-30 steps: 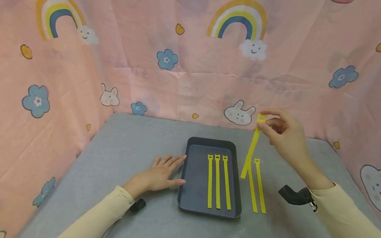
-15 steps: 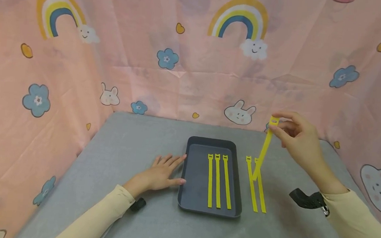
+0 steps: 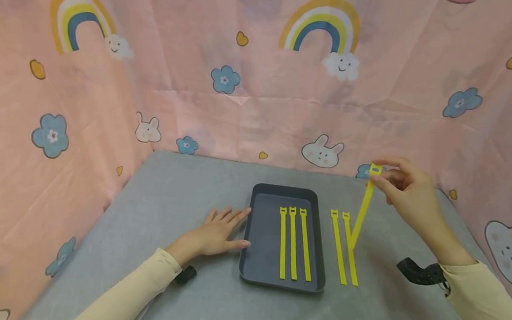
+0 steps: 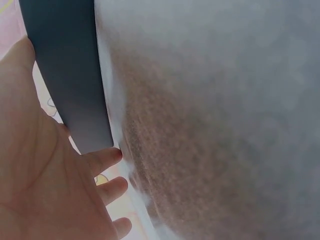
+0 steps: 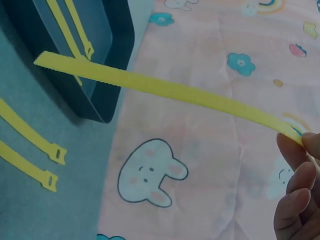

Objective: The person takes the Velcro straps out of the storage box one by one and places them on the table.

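Note:
My right hand [image 3: 409, 199] pinches a yellow hook-and-loop cable tie [image 3: 363, 210] by its slotted head. The strap hangs down at a slant above the table, its lower end overlapping one of two loose yellow cable ties [image 3: 337, 248] lying right of the tray. In the right wrist view the held cable tie [image 5: 170, 92] stretches out from thumb and finger. Three more yellow cable ties [image 3: 295, 245] lie side by side in the right half of the dark grey tray [image 3: 260, 238]. Fingers spread, my left hand [image 3: 212, 235] touches the tray's left side.
A grey cloth-covered table [image 3: 183, 190] lies beneath everything. Behind it and at both sides hangs a pink patterned curtain [image 3: 258, 116]. Black wrist camera mounts [image 3: 422, 272] sit by the sleeves.
My right hand has moved to the right with the cable tie, from beside the tray's right edge to beyond the two loose ones. The left hand and tray stay put.

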A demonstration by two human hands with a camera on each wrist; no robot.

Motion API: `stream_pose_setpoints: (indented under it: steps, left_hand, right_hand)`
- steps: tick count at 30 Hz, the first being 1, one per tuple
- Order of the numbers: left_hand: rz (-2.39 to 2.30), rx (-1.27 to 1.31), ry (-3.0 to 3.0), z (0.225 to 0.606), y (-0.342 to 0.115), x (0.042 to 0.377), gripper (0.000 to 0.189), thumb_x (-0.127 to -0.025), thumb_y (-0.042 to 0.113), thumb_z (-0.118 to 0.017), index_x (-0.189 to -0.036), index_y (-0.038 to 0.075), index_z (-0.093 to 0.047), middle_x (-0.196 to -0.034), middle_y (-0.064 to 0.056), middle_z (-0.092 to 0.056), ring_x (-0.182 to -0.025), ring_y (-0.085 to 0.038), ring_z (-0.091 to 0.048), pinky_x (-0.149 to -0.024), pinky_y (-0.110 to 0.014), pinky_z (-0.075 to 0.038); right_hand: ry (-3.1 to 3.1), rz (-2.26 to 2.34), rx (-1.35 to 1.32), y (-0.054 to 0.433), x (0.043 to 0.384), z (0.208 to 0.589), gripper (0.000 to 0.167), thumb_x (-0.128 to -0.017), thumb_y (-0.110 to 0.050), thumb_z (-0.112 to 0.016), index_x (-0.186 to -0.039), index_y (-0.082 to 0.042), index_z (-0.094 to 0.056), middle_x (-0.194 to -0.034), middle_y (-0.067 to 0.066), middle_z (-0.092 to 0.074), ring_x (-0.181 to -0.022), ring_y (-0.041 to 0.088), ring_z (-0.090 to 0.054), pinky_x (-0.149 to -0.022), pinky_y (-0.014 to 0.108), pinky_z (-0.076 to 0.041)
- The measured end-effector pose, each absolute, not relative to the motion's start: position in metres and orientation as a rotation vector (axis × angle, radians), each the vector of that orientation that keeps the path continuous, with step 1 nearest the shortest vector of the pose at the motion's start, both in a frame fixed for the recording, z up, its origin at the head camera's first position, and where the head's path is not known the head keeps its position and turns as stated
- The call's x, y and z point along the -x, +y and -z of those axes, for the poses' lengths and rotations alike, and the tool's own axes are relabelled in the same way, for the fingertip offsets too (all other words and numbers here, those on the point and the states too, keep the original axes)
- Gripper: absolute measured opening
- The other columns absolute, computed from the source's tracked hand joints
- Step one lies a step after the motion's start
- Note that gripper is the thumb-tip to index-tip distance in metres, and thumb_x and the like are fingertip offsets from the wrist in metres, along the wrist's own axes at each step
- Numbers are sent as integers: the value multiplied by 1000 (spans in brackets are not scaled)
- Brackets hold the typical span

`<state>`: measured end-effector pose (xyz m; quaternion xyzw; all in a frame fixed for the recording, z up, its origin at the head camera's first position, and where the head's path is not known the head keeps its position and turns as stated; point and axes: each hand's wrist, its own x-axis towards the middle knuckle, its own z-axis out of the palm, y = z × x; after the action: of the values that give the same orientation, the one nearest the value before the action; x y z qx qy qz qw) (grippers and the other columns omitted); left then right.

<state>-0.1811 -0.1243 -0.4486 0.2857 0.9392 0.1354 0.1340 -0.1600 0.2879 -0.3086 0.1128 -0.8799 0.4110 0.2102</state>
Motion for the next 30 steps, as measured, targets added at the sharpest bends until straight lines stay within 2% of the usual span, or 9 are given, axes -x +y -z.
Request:
stream_pose_setpoints:
  steps: [9,20,30]
  left_hand:
    - [-375,-829,2723,448,-123,180,88,-92,75,-39,-161,33,-2,-167,-3,-20,-155,-36,-14,-121,-66,-6]
    - [-398,-827,2724,453,-124,180,88,-91,76,-38,-160,35,-1,-167,-2,-20,-155,-35,-14,-121,-66,-4]
    - [-429,-828,2732,458,-125,181,85,-92,76,-37,-159,39,2,-168,-1,-18,-155,-35,-13,-121,-66,-2]
  right_hand:
    - [-2483,-1120,-277,295,159,317,33,-93,-13,-70,-125,-14,-62,-74,-29,-66,-47,12,-43,-43,31,-31]
    - [-2440,-1160,-343,303,158,326,34,-92,-4,-68,-125,-10,-62,-75,-30,-67,-44,10,-40,-42,31,-28]
    - [-2531,-1104,-246,306,153,329,35,-94,-17,-68,-129,-15,-61,-76,-30,-66,-47,14,-42,-43,31,-30]
